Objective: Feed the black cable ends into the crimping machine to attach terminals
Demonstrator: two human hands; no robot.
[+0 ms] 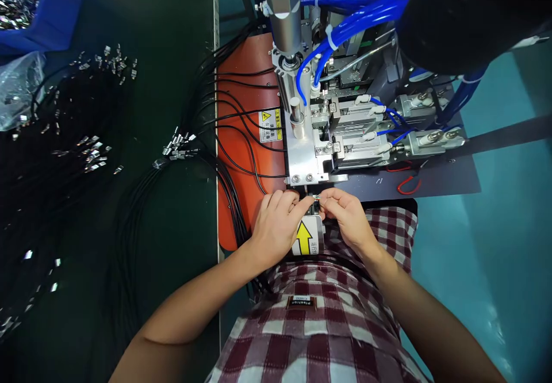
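My left hand (pixel 276 222) and my right hand (pixel 345 213) meet at the front edge of a pneumatic press machine (pixel 328 136). Both pinch a small metal connector (pixel 317 197) between their fingertips, just below the machine's silver block. A thin black cable (pixel 245 141) runs from the left toward my left hand. Under my hands sits a grey cylinder with a yellow arrow label (pixel 304 238).
Many black cables with metal terminals (pixel 179 144) lie over the orange mat (pixel 241 61) and the dark bench to the left. Loose metal clips (pixel 92 156) are scattered there. A blue bin (pixel 34 9) holds more clips at top left. Blue air hoses (pixel 345 26) loop above the machine.
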